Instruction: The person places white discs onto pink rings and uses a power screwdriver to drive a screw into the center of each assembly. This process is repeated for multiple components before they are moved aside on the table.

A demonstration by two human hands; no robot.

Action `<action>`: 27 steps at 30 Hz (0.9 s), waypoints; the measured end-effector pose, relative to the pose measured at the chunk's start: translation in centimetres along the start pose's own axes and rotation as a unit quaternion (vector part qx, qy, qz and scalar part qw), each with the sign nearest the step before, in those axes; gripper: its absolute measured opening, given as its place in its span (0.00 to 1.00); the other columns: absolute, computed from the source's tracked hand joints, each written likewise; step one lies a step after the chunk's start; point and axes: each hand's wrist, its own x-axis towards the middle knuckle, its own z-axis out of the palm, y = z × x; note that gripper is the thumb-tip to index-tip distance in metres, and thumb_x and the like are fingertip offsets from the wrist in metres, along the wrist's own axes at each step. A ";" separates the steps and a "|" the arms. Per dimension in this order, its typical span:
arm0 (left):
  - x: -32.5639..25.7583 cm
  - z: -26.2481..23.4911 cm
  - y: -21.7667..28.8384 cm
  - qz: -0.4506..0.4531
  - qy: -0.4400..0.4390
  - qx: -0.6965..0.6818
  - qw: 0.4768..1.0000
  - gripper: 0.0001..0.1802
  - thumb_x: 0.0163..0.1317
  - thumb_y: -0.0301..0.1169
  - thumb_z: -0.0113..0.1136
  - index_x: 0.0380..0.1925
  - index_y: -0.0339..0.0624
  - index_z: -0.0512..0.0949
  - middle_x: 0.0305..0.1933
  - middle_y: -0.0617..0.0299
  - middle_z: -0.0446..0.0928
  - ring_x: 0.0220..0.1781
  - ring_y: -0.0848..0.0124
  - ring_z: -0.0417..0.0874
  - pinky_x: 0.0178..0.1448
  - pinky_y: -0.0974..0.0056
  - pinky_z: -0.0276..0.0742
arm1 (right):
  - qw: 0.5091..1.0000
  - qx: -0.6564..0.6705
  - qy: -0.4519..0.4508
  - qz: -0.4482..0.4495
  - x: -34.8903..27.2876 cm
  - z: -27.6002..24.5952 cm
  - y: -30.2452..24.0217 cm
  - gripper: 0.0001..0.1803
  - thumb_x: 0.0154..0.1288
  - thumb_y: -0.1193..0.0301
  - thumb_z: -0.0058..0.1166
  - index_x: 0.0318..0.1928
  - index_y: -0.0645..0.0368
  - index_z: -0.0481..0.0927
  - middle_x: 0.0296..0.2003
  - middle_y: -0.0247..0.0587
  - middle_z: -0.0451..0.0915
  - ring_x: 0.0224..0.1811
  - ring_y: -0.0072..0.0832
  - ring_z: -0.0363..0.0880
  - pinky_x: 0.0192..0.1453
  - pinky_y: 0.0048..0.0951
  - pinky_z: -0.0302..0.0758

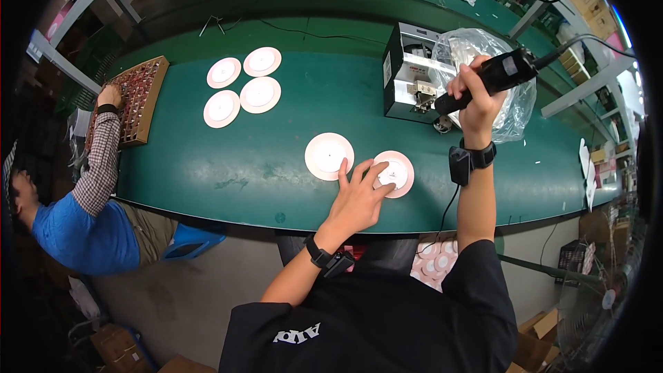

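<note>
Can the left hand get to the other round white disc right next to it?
Probably yes. The left hand rests on one disc, and the neighbouring disc lies just beside its fingers on the bare green table, nothing between.

- My left grip (359,197) lies spread, fingertips on a round white disc (395,173) near the front edge of the green bench (207,166).
- A second white disc (329,156) lies just beside it, to the left.
- My right grip (473,97) is wrapped around a black corded power tool (498,76), raised above the bench.
- Behind it stand a small boxy machine (407,76) and a clear plastic bag (483,48).
- Four more discs (242,86) lie clustered farther left.
- Another person's hand (109,95) rests on a brown gridded tray (141,97).
</note>
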 end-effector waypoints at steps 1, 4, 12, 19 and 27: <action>0.0 0.0 -0.1 0.001 0.001 -0.003 1.000 0.16 0.61 0.34 0.67 0.50 0.56 0.86 0.71 0.60 0.70 0.74 0.52 0.66 0.77 0.27 0.44 | 1.000 0.002 0.009 -0.022 -0.2 0.5 -0.7 0.10 0.64 0.81 0.63 0.39 0.60 0.73 0.22 0.36 0.73 0.19 0.26 0.71 0.29 0.31 0.73; 0.0 0.0 0.2 0.002 0.006 -0.019 1.000 0.15 0.60 0.33 0.67 0.48 0.55 0.87 0.70 0.60 0.71 0.74 0.52 0.66 0.77 0.27 0.44 | 0.999 -0.015 0.026 -0.041 0.7 0.9 0.0 0.10 0.64 0.81 0.62 0.39 0.59 0.73 0.22 0.35 0.72 0.19 0.26 0.71 0.29 0.31 0.73; 0.0 0.0 0.2 -0.004 0.013 -0.042 0.999 0.14 0.59 0.34 0.68 0.46 0.55 0.87 0.70 0.61 0.71 0.73 0.52 0.67 0.78 0.27 0.42 | 0.999 -0.031 0.015 0.025 -0.1 0.1 0.9 0.10 0.65 0.82 0.59 0.42 0.59 0.72 0.22 0.34 0.70 0.19 0.24 0.69 0.29 0.32 0.73; 0.1 -0.2 0.3 -0.003 0.012 -0.043 0.999 0.16 0.59 0.36 0.69 0.48 0.55 0.87 0.69 0.59 0.71 0.74 0.53 0.67 0.78 0.27 0.42 | 0.998 -0.006 -0.030 0.048 -9.4 0.1 -1.0 0.12 0.65 0.83 0.55 0.45 0.61 0.69 0.23 0.35 0.69 0.19 0.24 0.68 0.30 0.32 0.73; 0.1 0.1 0.4 -0.012 0.012 -0.032 0.999 0.16 0.60 0.36 0.69 0.49 0.57 0.87 0.69 0.59 0.71 0.74 0.53 0.66 0.78 0.27 0.41 | 0.995 -0.059 -0.054 0.060 -12.4 -0.4 -0.3 0.12 0.66 0.84 0.54 0.45 0.61 0.68 0.25 0.36 0.69 0.20 0.24 0.68 0.30 0.32 0.73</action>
